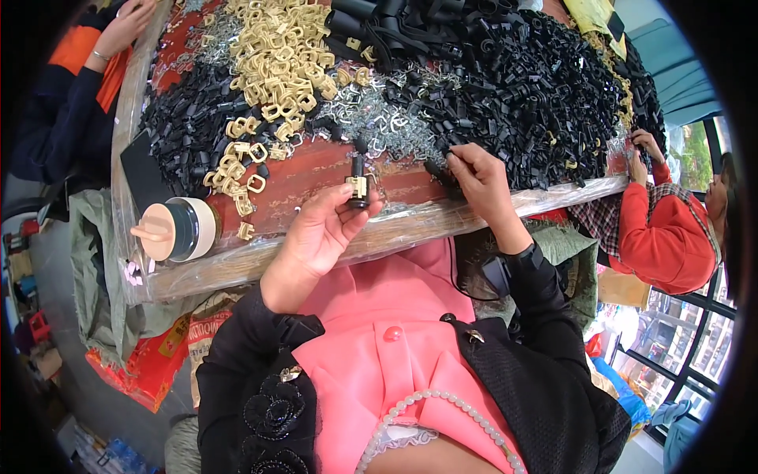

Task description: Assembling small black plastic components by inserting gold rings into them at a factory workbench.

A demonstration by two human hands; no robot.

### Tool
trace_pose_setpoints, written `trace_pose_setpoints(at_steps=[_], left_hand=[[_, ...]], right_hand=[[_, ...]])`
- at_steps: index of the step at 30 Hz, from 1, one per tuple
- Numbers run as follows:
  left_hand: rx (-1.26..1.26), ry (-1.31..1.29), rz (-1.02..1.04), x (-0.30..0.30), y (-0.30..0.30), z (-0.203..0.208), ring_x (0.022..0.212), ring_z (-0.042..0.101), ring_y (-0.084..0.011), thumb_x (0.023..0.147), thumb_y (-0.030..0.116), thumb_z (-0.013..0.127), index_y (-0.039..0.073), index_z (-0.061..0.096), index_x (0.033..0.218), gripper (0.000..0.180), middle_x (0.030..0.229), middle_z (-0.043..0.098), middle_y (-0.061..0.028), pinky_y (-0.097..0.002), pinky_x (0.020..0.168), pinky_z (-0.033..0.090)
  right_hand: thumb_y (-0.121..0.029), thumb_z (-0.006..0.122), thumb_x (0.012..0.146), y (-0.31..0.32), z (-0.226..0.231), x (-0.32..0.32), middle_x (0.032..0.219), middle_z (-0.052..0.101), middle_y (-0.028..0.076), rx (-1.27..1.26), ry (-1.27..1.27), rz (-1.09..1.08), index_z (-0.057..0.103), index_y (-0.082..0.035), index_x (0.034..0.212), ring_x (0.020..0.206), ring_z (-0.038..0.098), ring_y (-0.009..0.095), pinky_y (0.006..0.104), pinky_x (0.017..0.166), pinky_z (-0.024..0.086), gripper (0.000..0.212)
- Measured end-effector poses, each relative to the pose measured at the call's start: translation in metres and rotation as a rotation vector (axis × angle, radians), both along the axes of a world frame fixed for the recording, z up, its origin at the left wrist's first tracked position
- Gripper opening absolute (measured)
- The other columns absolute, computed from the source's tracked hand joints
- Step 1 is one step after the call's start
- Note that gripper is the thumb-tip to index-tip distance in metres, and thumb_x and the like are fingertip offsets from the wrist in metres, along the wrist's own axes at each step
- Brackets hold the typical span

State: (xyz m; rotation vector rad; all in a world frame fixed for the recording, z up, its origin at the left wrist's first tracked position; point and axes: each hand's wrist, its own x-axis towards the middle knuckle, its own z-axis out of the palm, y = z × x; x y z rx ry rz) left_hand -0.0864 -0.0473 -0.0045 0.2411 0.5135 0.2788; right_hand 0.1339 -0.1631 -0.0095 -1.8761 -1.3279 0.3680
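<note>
My left hand (320, 225) is raised over the table's near edge, its fingertips closed around a black cylindrical plastic part with a beige clip (357, 186) on it. The part stands roughly upright, a thin black stem at its top. To the right, my right hand (483, 183) is at the front of the heap of black plastic parts (521, 103), thumb and fingers pinched together. Whatever lies between those fingertips is too small to tell. Small metal pieces (379, 118) spread behind both hands, and a mound of beige plastic clips (276, 55) rises at the back left.
A lidded round container (162, 229) stands at the table's left corner, beside a flat black panel (142, 174). The wooden table edge (395, 233) is wrapped in clear plastic. One person in red (659, 237) works at the right; another person's hand (122, 31) shows at the far left.
</note>
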Motion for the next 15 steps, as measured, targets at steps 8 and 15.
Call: trace_pose_setpoints(at_steps=[8,15], left_hand=[[0.205,0.059,-0.008,0.010,0.000,0.007,0.083,0.059,-0.0180,0.080,0.011,0.054,-0.003,0.053,0.097,0.022,0.090,0.059,-0.0120,-0.0192,0.068,0.050],[0.348,0.092,0.024,0.014,-0.003,0.012,0.082,0.059,-0.0163,0.079,0.010,0.055,-0.002,0.052,0.099,0.023,0.092,0.058,-0.0100,-0.0219,0.070,0.049]], right_hand=[[-0.017,0.049,0.085,0.012,0.020,-0.032,0.065,0.052,0.000,-0.067,1.080,0.025,0.054,-0.002,0.083,0.051,0.040,0.004,0.0161,0.046,0.030,0.016],[-0.017,0.047,0.086,0.012,0.024,-0.056,0.063,0.048,-0.001,-0.150,1.258,0.231,0.050,-0.003,0.083,0.050,0.037,0.004,0.0157,0.045,0.029,0.014]])
